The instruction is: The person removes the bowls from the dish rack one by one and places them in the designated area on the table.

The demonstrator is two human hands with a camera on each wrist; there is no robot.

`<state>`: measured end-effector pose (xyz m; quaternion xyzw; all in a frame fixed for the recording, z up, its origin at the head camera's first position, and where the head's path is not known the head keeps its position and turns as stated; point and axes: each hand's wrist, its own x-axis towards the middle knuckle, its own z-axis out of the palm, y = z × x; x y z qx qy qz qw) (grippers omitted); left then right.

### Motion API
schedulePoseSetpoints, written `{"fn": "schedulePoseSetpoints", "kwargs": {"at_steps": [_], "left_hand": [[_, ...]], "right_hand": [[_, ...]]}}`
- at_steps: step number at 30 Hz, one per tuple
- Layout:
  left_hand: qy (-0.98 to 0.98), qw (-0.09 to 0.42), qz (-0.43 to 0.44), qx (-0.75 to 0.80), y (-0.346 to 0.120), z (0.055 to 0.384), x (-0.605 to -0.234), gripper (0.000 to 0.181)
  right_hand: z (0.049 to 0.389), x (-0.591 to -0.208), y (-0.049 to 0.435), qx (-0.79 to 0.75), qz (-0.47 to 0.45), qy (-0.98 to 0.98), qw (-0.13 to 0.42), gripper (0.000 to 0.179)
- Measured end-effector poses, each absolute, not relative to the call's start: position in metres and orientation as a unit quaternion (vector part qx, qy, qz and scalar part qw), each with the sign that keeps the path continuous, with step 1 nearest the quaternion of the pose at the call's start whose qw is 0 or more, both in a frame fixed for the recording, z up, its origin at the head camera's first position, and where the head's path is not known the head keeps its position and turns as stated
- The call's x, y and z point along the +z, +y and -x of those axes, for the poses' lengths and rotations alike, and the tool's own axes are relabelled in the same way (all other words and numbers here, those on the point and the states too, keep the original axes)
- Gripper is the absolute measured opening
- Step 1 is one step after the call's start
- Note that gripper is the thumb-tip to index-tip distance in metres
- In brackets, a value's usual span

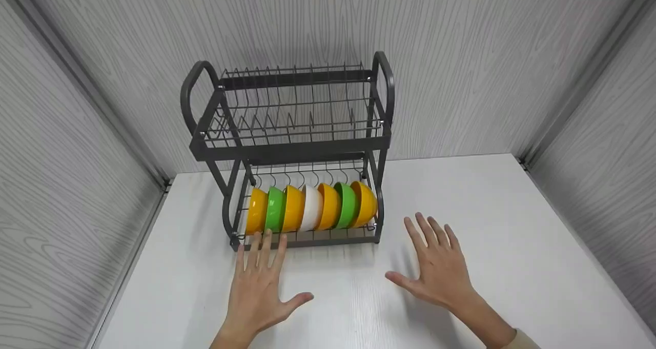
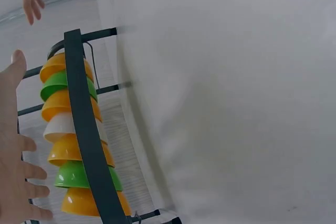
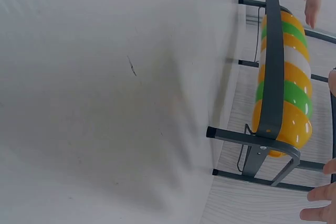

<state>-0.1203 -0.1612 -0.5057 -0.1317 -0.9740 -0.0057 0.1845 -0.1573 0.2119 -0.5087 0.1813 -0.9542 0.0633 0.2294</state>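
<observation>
My left hand [image 1: 258, 292] hovers with spread, straight fingers before the rack's left front corner, its fingertips overlapping the lower front bar in the head view. To the right of the rack, my right hand [image 1: 439, 267] is held with fingers extended and thumb apart; nothing is in it. A black two-tier dish rack [image 1: 292, 150] stands on the white table. On its lower tier several bowls stand on edge in a row: orange, green and white, among them a white bowl [image 1: 310, 208] in the middle and a green bowl [image 1: 347, 205] toward the right.
The rack's upper tier [image 1: 302, 103] is a wire shelf with curved side handles. Grey wood-grain panels rise behind the table [image 1: 461, 190] and on both sides, the back panel [image 1: 451, 72] close behind the rack.
</observation>
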Motion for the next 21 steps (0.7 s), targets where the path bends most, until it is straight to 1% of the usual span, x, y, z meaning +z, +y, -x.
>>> {"fn": "schedulePoseSetpoints", "kwargs": {"at_steps": [10,17,21], "left_hand": [[-0.969,0.206,0.137,-0.002,-0.183,0.128,-0.507,0.121],[-0.957,0.252,0.140,-0.006,-0.203,0.135,-0.512,0.107],[-0.956,0.261,0.133,-0.008,-0.216,0.138,-0.514,0.102]], "right_hand": [[0.170,-0.511,0.205,0.063,-0.190,-0.949,0.245,0.106],[0.181,-0.514,0.198,0.062,-0.189,-0.949,0.244,0.100],[0.188,-0.516,0.195,0.061,-0.190,-0.949,0.245,0.097]]}}
